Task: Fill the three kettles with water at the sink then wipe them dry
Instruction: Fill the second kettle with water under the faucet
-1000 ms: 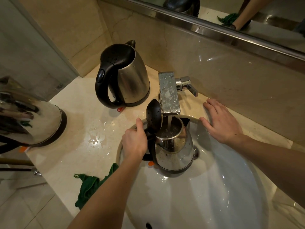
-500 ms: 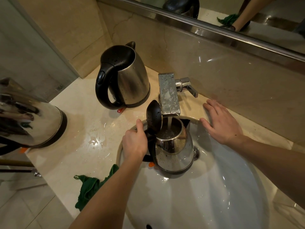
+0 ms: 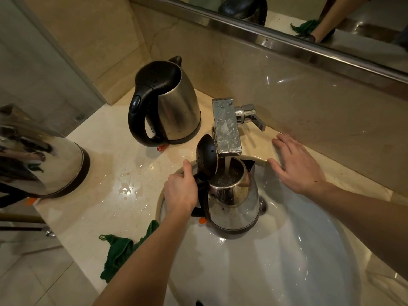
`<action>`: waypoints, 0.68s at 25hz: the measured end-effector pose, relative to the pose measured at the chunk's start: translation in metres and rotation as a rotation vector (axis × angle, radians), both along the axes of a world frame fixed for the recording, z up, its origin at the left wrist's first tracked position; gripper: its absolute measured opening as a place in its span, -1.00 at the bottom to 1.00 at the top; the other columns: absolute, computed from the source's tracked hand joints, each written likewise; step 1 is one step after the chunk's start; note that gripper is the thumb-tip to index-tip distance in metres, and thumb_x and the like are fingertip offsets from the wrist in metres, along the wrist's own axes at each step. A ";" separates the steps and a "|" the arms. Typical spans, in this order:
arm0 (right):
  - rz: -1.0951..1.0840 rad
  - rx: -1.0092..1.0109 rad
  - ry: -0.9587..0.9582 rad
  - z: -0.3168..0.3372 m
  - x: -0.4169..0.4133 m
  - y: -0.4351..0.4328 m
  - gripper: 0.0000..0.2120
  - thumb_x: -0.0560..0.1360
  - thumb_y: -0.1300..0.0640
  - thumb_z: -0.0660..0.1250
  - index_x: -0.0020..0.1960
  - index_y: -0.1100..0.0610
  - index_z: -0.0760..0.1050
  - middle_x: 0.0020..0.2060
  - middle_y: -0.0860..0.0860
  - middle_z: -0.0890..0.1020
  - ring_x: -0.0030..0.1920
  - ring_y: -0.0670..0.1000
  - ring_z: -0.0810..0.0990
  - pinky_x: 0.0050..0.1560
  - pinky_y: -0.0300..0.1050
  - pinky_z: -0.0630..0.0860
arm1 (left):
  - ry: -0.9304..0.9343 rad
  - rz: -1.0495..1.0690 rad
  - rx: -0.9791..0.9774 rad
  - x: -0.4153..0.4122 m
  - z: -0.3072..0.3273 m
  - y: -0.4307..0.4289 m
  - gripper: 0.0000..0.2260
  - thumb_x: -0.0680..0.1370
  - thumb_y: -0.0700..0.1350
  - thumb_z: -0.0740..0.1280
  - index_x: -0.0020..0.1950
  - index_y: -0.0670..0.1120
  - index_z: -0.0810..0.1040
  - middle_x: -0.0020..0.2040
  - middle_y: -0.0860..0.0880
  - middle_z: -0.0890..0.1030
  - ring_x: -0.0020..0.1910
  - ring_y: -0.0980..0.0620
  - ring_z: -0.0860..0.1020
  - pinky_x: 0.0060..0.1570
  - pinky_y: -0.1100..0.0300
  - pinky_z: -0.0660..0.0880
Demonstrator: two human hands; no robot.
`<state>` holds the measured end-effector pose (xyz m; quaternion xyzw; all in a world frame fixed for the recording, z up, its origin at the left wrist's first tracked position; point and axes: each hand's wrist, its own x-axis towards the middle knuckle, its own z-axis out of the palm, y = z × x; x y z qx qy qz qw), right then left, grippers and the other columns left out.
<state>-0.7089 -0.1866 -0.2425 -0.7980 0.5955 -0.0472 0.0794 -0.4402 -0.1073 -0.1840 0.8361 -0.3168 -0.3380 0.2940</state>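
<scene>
Kettle point(image 3: 234, 204) at centre frame has its black handle point(image 3: 198, 209) gripped by the fingers point(image 3: 191, 184) of the left hand point(image 3: 181, 191), thumb lying on top near the hinge. Its lid point(image 3: 206, 155) stands flipped open just beside that thumb, and water from the faucet point(image 3: 226, 127) falls straight into the open mouth. It is upright inside the white sink point(image 3: 287, 261), close to the drain.

Right of it, the right hand point(image 3: 298, 166) lies flat with fingers point(image 3: 284, 144) straight and released, holding nothing, on the counter point(image 3: 114, 146) at the basin's rim, just below the faucet lever point(image 3: 254, 117).

Up and left of the faucet a second kettle point(image 3: 174, 107) stands on the counter, lid down and beaded with drops. At the left edge of the frame is a third kettle point(image 3: 42, 160), also on the counter. Lower left, a green cloth point(image 3: 119, 255) lies crumpled at the counter's front edge, partly under the left forearm.
</scene>
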 end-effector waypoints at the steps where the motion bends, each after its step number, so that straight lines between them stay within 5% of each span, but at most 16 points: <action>1: 0.001 -0.001 0.000 0.000 0.000 0.000 -0.29 0.54 -0.27 -0.12 0.53 0.14 0.19 0.53 0.10 0.22 0.54 0.08 0.12 0.52 -0.06 -0.02 | -0.004 -0.002 0.000 0.000 0.000 0.000 -0.47 0.66 0.17 0.04 -0.35 -0.14 0.42 -0.38 -0.06 0.48 -0.38 0.05 0.45 -0.39 0.17 0.29; 17: -0.005 0.006 -0.004 0.000 0.000 0.000 -0.28 0.53 -0.28 -0.13 0.53 0.14 0.19 0.53 0.09 0.21 0.54 0.08 0.12 0.54 -0.03 0.01 | -0.018 -0.017 -0.014 0.003 -0.006 0.000 -0.44 0.66 0.19 0.02 -0.23 -0.18 0.55 -0.33 -0.08 0.54 -0.34 0.05 0.49 -0.39 0.21 0.30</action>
